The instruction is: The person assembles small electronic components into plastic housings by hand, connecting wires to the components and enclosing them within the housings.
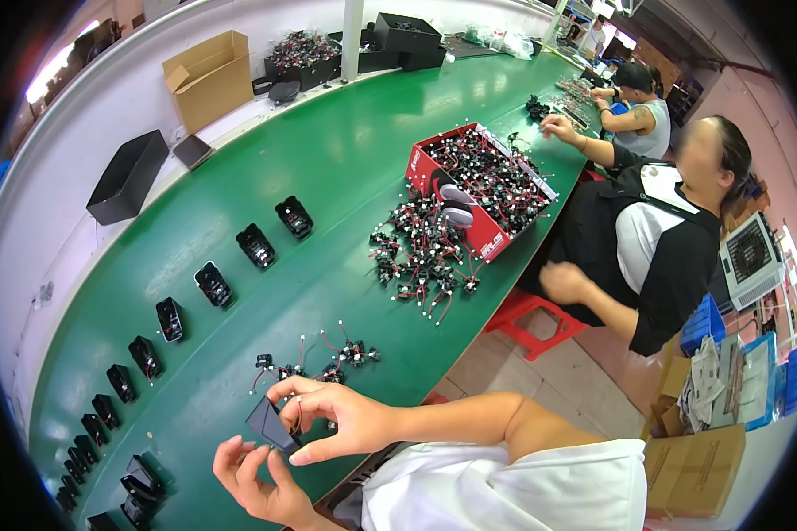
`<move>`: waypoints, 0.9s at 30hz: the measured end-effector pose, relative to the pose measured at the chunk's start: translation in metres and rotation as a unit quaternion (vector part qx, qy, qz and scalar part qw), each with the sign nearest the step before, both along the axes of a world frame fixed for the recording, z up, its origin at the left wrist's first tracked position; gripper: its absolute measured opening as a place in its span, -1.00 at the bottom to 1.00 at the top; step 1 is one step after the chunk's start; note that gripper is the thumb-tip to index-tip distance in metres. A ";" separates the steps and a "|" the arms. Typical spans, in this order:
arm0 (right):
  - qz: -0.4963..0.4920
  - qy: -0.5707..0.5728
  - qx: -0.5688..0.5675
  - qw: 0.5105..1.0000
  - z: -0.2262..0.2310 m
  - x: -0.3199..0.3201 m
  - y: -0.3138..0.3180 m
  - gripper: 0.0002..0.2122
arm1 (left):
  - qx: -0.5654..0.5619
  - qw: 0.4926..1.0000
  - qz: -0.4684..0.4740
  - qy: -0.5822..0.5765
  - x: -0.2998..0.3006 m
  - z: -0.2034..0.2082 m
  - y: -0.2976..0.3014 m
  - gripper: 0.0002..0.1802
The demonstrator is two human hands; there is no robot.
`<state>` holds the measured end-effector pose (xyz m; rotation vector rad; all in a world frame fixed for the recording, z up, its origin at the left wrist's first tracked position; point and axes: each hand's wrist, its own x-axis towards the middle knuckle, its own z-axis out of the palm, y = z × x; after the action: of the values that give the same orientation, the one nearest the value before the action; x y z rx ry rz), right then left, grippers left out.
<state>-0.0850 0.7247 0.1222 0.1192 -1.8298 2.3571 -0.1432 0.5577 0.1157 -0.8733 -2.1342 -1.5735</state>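
Note:
My right hand (341, 420) grips a small black plastic housing (267, 423), with its index finger at the top and its thumb near the lower edge. A bit of thin wire shows between these fingers; what it belongs to is hidden. Just below the housing, my left hand (261, 482) has its fingers curved and apart, the tips close to the housing's lower edge. Whether they touch it I cannot tell. On the green table beyond my hands lies a small group of black parts with red and black wires (354, 354).
A red box (483, 234) overflows with wired black parts, and a loose pile (416, 248) lies beside it. Black housings (257, 246) form a curved row at left; more housings (142, 478) lie nearer. A co-worker (646, 221) sits at right. Boxes (208, 80) line the back ledge.

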 end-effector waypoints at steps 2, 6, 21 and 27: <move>-0.025 0.034 0.099 0.994 -0.003 -0.001 0.000 -0.67 | 0.009 0.998 0.014 -0.053 0.005 0.004 0.000 -0.88; -0.074 0.083 0.157 0.981 0.000 -0.006 -0.010 -0.65 | -0.009 0.997 0.051 -0.063 0.008 0.007 0.000 -0.95; 0.024 -0.131 -0.239 0.962 -0.018 -0.002 -0.002 -0.25 | 0.029 0.999 -0.002 -0.028 -0.005 0.006 -0.008 -0.85; 0.050 -0.137 -0.292 0.945 -0.018 -0.006 -0.005 -0.23 | 0.022 0.999 -0.028 -0.018 -0.009 0.011 -0.011 -0.65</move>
<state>-0.0908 0.7196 0.1043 -0.1997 -1.1470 3.0006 -0.1522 0.5468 0.1265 -0.9046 -2.1093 -1.6692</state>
